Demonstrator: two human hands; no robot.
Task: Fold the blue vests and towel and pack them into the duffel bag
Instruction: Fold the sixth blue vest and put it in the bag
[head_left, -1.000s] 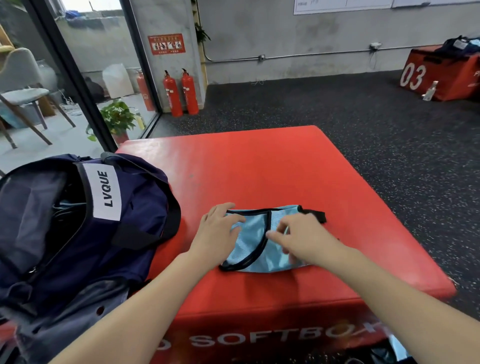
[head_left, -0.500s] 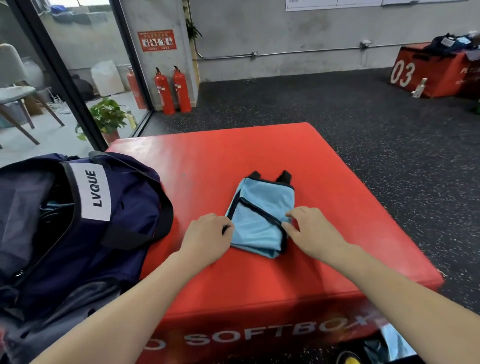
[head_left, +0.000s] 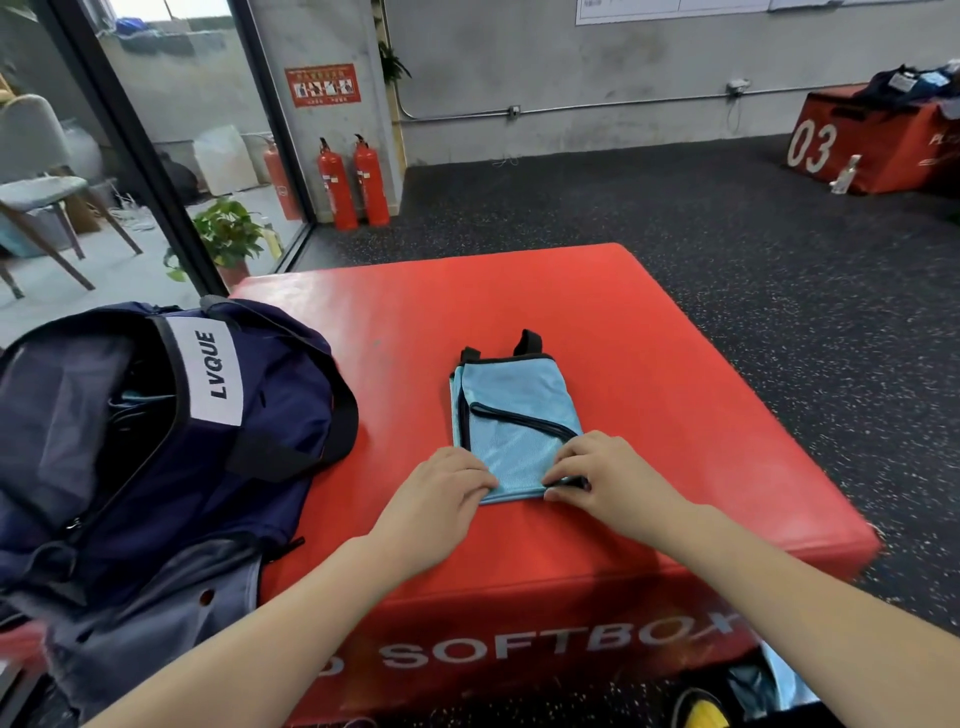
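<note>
The blue vest (head_left: 511, 421) now lies as a narrow, upright packet on the red soft box (head_left: 675, 374) that serves as the worktop, its two black strap ends pointing away from the person; a second ago it lay sideways as a wider, looser shape, so it has been turned and folded in on itself since then. Both hands have dropped back to the near edge of the vest. The left hand (head_left: 441, 491) rests at the vest's near left corner with its fingers curled onto the fabric, and the right hand (head_left: 605, 480) sits at the near right corner, its grip pinched on the black-trimmed hem. Whether the left hand's grip is truly clamped on cloth or only pressing it flat cannot be told from this view. The navy duffel bag (head_left: 171, 431) stands to the left of the vest, well apart from it, unzipped, with something pale blue showing inside, probably items already packed. Judging by the hands' placement, the likely next step is one last fold away from the person or a lift toward the bag. The mesh looks slippery and light, so the packet could spring open if only one corner is held.
</note>
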